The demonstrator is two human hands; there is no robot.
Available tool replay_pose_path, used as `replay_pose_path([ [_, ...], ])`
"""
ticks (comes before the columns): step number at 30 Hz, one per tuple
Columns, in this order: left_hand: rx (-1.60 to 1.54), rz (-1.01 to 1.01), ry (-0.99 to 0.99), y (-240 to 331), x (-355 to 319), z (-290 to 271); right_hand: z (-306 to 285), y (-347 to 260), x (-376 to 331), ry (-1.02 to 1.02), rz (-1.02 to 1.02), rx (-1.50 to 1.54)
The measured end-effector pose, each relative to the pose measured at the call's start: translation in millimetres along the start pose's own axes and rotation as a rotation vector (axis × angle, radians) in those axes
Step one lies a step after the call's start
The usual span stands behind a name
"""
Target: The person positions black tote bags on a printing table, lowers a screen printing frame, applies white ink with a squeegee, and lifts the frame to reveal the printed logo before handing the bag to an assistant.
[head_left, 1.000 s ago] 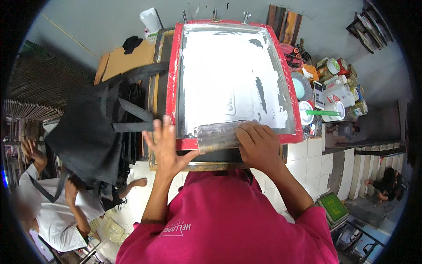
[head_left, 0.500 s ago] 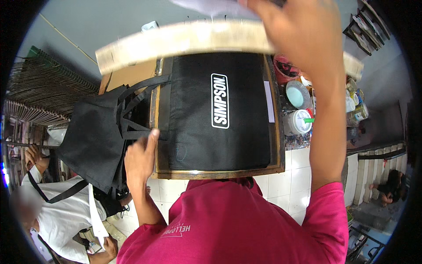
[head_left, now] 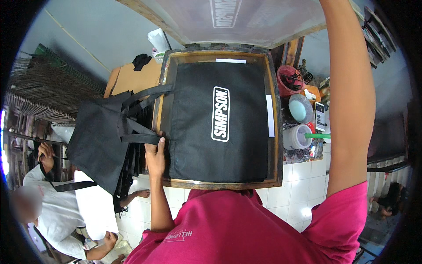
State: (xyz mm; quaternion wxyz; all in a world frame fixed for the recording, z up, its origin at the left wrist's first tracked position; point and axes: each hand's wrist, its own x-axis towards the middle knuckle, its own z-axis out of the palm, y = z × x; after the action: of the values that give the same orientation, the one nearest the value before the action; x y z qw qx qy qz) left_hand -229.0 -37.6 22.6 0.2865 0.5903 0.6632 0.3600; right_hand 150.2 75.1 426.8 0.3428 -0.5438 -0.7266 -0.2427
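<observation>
A black tote bag (head_left: 198, 110) with a white boxed print lies flat on a wood-edged board (head_left: 277, 163) in front of me. One looped handle (head_left: 143, 139) of black cloth hangs over the board's left edge. My left hand (head_left: 155, 156) pinches that handle at the lower left, thumb on top. Beyond the board, a hinged printing screen (head_left: 263, 24) stands tilted up, the same design showing in its mesh. My right forearm (head_left: 349, 97) reaches up past the top edge, so my right hand is out of view.
More black bags (head_left: 99, 132) are stacked left of the board. A person in a white shirt (head_left: 52, 207) holds a white sheet (head_left: 94, 204) there. To the right stand a white tub (head_left: 295, 137), a bowl (head_left: 300, 108), a red bucket (head_left: 288, 79) and a phone (head_left: 320, 116).
The screen has swung higher, uncovering the board's far end. My right hand has risen out of view. My left hand has moved right and closed on the bag's handle.
</observation>
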Motion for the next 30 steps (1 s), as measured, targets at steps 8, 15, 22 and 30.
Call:
replay_pose_path([
  [8,-0.683,-0.389,-0.088,27.3,-3.5,0.5,12.2,21.0,22.7,-0.007,-0.005,0.019],
  [15,-0.875,-0.542,-0.364,32.9,8.0,-10.5,10.3,19.4,25.4,-0.019,0.010,0.040],
  [22,-0.779,-0.455,-0.357,72.4,3.0,-32.1,12.6,26.5,31.4,-0.102,0.030,0.065],
  [30,-0.882,-0.250,-0.370,98.4,1.9,-61.3,4.8,30.6,12.2,-0.089,0.081,0.301],
])
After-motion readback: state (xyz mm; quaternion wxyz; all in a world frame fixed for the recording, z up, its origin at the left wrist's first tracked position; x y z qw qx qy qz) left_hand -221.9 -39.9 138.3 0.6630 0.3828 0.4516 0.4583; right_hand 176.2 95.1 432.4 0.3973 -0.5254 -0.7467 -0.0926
